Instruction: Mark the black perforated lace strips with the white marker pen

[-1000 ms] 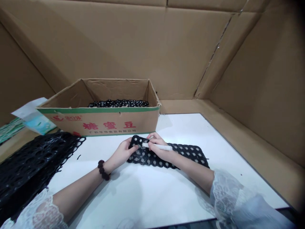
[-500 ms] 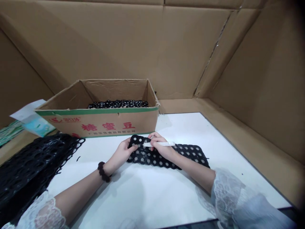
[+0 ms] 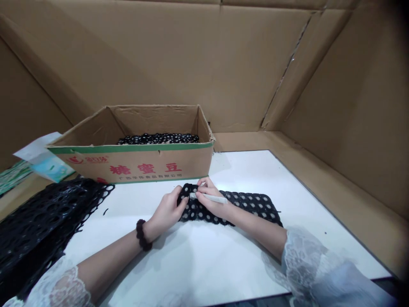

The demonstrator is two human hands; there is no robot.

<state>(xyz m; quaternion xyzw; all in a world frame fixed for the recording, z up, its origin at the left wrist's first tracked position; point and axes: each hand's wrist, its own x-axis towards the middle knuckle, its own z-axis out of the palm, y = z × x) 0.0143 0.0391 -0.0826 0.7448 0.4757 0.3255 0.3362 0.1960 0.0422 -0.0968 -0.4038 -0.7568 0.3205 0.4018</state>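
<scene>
A black strip with rows of pale round dots (image 3: 252, 204) lies across the white board (image 3: 198, 260) in front of me. My left hand (image 3: 168, 211) pinches its left end, thumb on top and fingers behind the edge. In my right hand (image 3: 212, 198) is a slim white pen-like tool (image 3: 215, 198), its tip resting at the strip's left part, near my left thumb. The right fingers also touch the strip's upper edge. What the tip does to the surface is too small to make out.
Behind the strip stands an open cardboard box (image 3: 134, 164) holding more dotted black pieces (image 3: 159, 139). At left lies a heap of black perforated material (image 3: 41, 226), with a white and blue packet (image 3: 47, 160) beyond it. Cardboard walls (image 3: 153, 59) enclose the back and right.
My left hand has shifted right, and the strip's left end has moved right with it, bunching slightly. The tool and my right hand have moved a little to the left.
</scene>
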